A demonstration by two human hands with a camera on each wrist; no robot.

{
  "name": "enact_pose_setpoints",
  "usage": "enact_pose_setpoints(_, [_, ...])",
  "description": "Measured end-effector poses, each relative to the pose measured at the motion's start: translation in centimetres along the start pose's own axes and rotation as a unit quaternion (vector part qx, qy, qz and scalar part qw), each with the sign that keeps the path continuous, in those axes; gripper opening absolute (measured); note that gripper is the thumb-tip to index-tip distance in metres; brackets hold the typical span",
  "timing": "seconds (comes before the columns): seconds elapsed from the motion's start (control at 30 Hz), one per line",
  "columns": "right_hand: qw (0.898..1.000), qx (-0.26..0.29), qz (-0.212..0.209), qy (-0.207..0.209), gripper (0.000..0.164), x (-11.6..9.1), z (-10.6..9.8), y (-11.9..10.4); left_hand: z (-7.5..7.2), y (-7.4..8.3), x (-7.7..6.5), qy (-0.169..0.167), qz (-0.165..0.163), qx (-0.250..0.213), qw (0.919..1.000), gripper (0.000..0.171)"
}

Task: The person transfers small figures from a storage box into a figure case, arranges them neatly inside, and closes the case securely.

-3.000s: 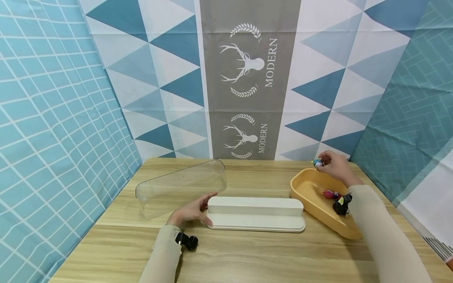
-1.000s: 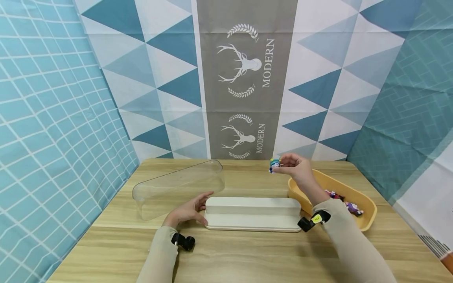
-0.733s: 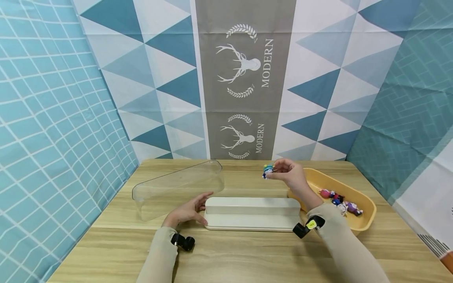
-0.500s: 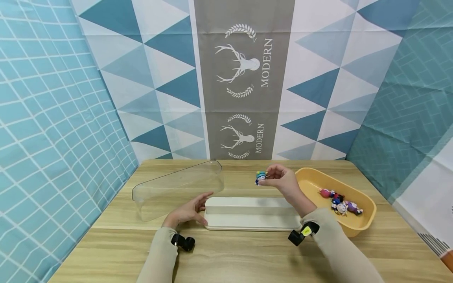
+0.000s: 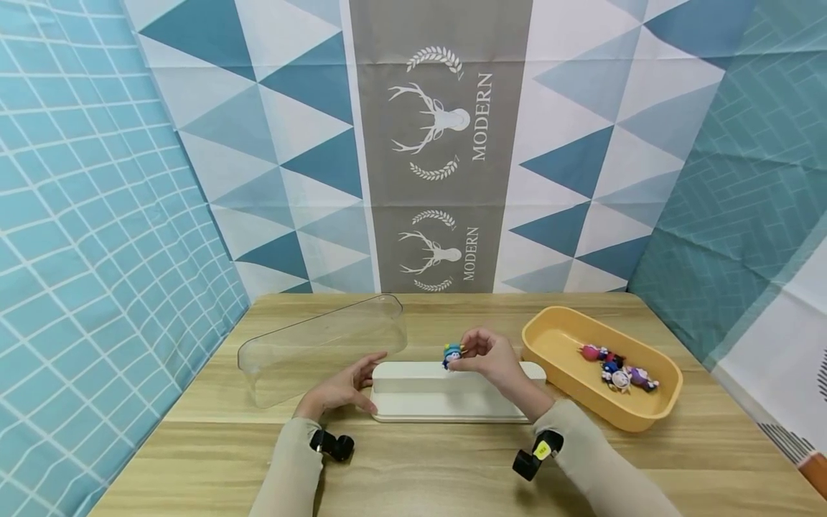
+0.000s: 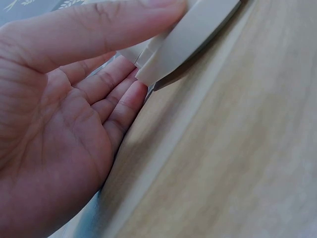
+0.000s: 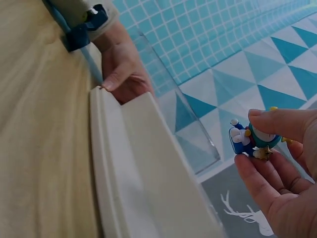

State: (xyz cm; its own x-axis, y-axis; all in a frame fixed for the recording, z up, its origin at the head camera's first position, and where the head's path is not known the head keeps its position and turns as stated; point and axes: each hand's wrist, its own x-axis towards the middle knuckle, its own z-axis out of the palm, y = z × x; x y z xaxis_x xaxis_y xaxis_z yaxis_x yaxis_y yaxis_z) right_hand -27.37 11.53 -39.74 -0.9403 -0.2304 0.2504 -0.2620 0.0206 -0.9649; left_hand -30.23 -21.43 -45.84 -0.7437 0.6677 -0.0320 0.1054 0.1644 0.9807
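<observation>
Wooden table (image 5: 413, 467). I log right hand (image 5: 494, 362) pinching teal-hatted plastic figurine (image 5: 450, 353) near midpoint of long cream stand (image 5: 423, 404); left hand (image 5: 339, 388) grips its end.

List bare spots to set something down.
Free: front tabletop between the sleeves, before the white stand; back strip between clear cover and orange tray. Crowded: stand's left end (left hand, cover); its middle (right hand, figurine); tray's toy cluster.

the word "modern" stands twice, turned sideways, on the grey backdrop panel (image 5: 441, 194).
</observation>
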Motion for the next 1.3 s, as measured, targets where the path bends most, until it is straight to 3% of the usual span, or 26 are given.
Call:
enact_pose_setpoints(0.2, [1.000,0.002,0.009,-0.014,0.033,-0.8,1.6,0.8,-0.1,-0.1,0.0,-0.001,0.002,-0.001,1.0000,0.108])
enact_pose_setpoints(0.63, [0.999,-0.027,-0.012,-0.014,0.032,-2.2,4.5,2.6,-0.2,-0.1,0.0,-0.005,0.008,0.000,1.0000,0.107])
enact_pose_setpoints(0.9, [0.995,-0.065,-0.069,-0.018,0.032,-2.6,5.8,3.9,0.0,0.0,0.0,0.002,0.008,-0.003,1.0000,0.107])
enact_pose_setpoints(1.07, [0.987,-0.109,-0.114,-0.025,0.032,-2.7,6.4,4.3,-0.1,-0.2,0.1,0.000,0.013,0.000,0.9999,0.107])
enact_pose_setpoints(1.3, [0.975,-0.172,-0.141,-0.018,0.032,-2.4,6.7,4.3,-0.2,-0.3,0.1,0.002,0.009,0.001,1.0000,0.108])
